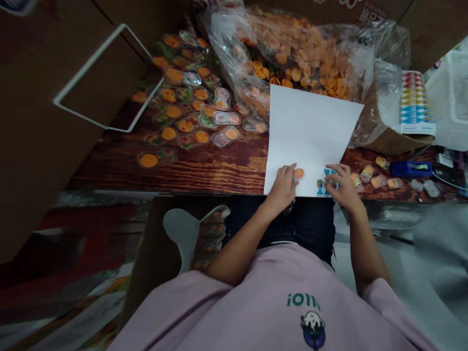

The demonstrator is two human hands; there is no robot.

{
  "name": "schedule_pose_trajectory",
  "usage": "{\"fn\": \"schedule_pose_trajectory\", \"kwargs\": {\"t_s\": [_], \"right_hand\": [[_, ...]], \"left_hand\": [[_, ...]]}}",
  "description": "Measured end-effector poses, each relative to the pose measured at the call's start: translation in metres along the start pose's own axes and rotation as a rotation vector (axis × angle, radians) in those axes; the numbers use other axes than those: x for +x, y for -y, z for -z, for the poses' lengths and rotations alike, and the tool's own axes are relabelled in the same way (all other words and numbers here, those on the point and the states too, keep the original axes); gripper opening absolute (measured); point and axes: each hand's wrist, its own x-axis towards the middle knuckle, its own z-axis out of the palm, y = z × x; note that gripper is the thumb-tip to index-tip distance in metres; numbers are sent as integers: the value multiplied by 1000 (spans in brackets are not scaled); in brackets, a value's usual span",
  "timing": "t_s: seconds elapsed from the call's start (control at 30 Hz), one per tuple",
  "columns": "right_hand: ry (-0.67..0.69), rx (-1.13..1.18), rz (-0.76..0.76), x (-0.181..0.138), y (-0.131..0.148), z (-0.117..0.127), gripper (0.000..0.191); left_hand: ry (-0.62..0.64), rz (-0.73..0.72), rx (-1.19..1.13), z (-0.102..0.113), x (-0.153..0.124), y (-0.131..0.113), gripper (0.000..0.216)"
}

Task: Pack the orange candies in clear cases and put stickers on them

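Observation:
A white sheet of paper [309,131] lies on the dark wooden table [204,168], its near edge at the table's front. My left hand [283,187] rests on the sheet's near edge with fingers curled on a small orange round piece [299,173]. My right hand [340,184] pinches a small blue sticker-like label [330,176] on the sheet; another small blue label [320,187] lies just left of it.
Several clear blister packs with orange discs [186,105] spread over the table's left. A big clear bag of orange pieces [303,53] lies behind the sheet. A box with a label sheet [415,100], a blue tool [411,168] and loose packs [380,180] are at right. A cardboard box [161,243] sits by my lap.

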Motion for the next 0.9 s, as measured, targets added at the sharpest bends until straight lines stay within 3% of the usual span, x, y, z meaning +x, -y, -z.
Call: {"fn": "schedule_pose_trajectory", "kwargs": {"t_s": [0.07, 0.17, 0.33, 0.43, 0.53, 0.7, 0.8, 0.9], "right_hand": [[-34, 196, -61, -23, 14, 17, 5], [-129, 491, -198, -62, 31, 36, 16], [-208, 693, -332, -93, 45, 37, 23], [-123, 656, -340, -79, 56, 32, 18], [-23, 511, -252, -48, 70, 28, 36], [131, 295, -45, 0, 90, 22, 63], [190, 207, 25, 15, 97, 22, 66], [182, 180, 3, 19, 102, 23, 65]], "left_hand": [[-27, 43, -66, 0, 0, 3, 54], [-70, 132, -178, 1, 1, 3, 52], [-187, 286, -456, 0, 1, 3, 50], [-177, 255, -591, 3, -1, 0, 38], [-119, 178, -675, 10, -7, -11, 31], [-43, 129, -822, 23, -21, -37, 42], [8, 106, -889, 28, -26, -45, 43], [36, 91, -910, 33, -29, -48, 42]]}}
